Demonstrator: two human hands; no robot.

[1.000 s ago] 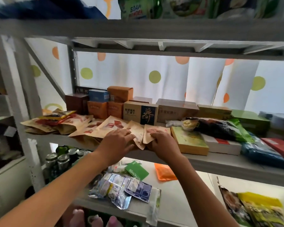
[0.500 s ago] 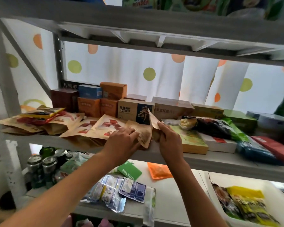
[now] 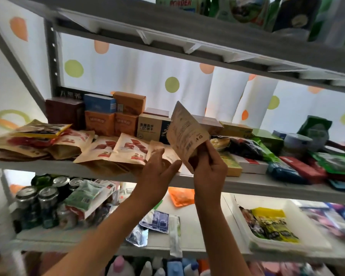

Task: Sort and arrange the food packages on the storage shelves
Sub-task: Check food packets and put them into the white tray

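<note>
Grey storage shelves [image 3: 247, 185] fill the view; middle shelf carries a back row of boxes [image 3: 126, 118], then flat kraft pouches [image 3: 127, 149] fanned at front left; white tray [image 3: 315, 232] of packets sits on the lower shelf right. Right hand [image 3: 210, 163] grips one kraft pouch [image 3: 184, 134] by its lower edge, tilted up above the shelf front, printed back facing camera; left hand [image 3: 159, 166] open, fingers loosely extended just beside that pouch, over the fanned ones.
</note>
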